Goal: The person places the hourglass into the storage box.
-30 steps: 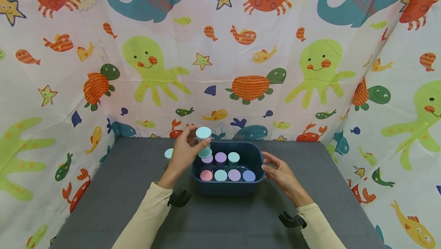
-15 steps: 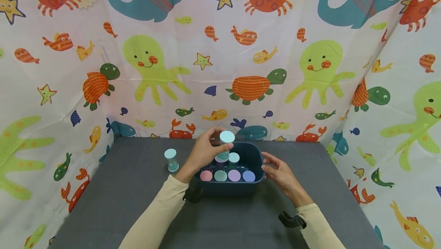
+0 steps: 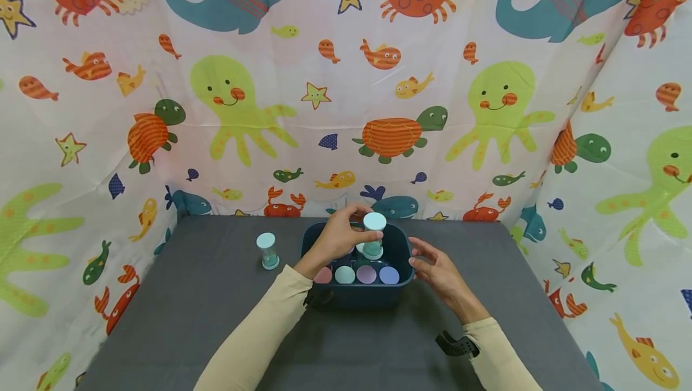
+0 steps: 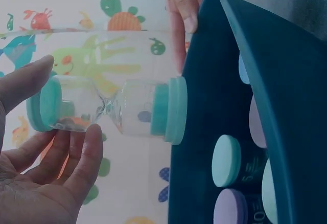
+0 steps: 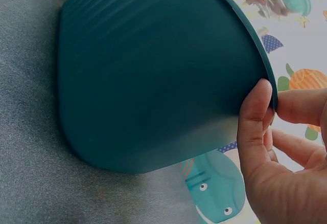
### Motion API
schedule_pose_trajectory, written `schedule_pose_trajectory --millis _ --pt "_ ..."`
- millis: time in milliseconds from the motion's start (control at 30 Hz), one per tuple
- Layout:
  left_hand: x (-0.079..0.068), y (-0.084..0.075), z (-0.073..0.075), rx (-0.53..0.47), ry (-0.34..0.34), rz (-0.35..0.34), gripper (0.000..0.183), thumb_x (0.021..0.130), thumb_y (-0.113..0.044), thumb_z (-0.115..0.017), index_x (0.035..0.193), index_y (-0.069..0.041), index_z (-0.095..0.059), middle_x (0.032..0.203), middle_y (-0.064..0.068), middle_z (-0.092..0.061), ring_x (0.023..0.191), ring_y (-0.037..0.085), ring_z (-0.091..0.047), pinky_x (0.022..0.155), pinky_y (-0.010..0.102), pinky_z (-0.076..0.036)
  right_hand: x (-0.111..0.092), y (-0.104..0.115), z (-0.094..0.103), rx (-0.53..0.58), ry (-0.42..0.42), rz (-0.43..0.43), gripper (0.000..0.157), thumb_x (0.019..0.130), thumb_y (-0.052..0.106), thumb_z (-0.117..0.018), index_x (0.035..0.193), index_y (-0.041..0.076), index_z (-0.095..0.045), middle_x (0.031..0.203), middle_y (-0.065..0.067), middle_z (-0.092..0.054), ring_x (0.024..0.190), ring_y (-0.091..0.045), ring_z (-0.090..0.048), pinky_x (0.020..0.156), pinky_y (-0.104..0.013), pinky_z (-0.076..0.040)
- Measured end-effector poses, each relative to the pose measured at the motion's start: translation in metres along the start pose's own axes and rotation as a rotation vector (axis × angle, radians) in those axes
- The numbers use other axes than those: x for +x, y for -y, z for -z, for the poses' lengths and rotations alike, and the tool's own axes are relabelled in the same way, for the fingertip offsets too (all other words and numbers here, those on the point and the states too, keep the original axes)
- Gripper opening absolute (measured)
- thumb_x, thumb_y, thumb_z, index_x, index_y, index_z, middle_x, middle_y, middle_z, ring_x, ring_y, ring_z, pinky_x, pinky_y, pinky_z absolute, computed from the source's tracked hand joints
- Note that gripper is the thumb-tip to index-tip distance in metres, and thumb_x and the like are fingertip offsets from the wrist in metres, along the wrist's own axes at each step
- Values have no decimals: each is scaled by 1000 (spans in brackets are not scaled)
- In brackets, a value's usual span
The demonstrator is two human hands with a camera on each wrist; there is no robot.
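My left hand (image 3: 343,235) holds a clear sand timer (image 4: 176,110) with mint end caps, thumb on one cap and fingers along the glass. In the head view the timer is upright over the back half of a dark blue bin (image 3: 357,298). Several more timers stand inside, their front row showing a pink cap (image 3: 323,275), a mint cap (image 3: 345,275), a purple cap (image 3: 366,274) and a blue cap (image 3: 389,275). The left hand hides part of the back row. At the bin's right end, my right hand (image 3: 446,274) pinches the rim between thumb and fingers.
Another mint-capped sand timer (image 3: 267,251) stands upright on the grey tabletop (image 3: 216,295), left of the bin. A curtain (image 3: 324,109) printed with sea animals hangs behind the table and along its sides.
My left hand has carried the sand timer rightward, from the bin's left end to right of its middle, and a little lower. My right hand has kept its grip on the rim.
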State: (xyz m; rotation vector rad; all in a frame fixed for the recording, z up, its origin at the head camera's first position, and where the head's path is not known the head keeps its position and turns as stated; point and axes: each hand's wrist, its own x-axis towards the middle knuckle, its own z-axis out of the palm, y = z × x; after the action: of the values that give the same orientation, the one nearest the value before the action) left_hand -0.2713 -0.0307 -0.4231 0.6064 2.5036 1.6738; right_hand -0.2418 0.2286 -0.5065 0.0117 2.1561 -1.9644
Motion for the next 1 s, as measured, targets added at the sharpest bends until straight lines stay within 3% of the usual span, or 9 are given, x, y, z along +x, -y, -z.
schedule_pose_trajectory --millis 200,367,767,1000 --pt "9 -1 -11 49 49 3 49 81 -34 -81 122 -17 -61 119 2 -64 113 21 -60 94 41 -51 -2 2 1 10 5 -6 52 99 12 -56 148 18 -42 125 -11 -42 98 -19 -55 78 -26 -55" --pt "17 0 -19 80 65 48 51 80 -31 -82 123 -16 -60 119 2 -64 111 20 -60 95 42 -51 -3 2 1 16 15 -1 53 99 13 -57 149 17 -41 125 -12 -41 98 -18 -54 78 -26 -54" --pt "33 5 -38 83 60 151 50 77 -26 -84 119 -14 -60 111 4 -64 98 18 -60 83 31 -54 -3 4 1 15 30 -2 53 99 15 -57 150 18 -40 126 -11 -40 97 -16 -53 79 -26 -53" --pt "38 13 -46 81 39 205 47 77 -21 -84 117 -13 -60 110 6 -66 96 18 -61 86 33 -56 -2 3 -1 17 31 -2 52 100 13 -55 149 17 -40 125 -12 -41 96 -15 -54 79 -27 -53"
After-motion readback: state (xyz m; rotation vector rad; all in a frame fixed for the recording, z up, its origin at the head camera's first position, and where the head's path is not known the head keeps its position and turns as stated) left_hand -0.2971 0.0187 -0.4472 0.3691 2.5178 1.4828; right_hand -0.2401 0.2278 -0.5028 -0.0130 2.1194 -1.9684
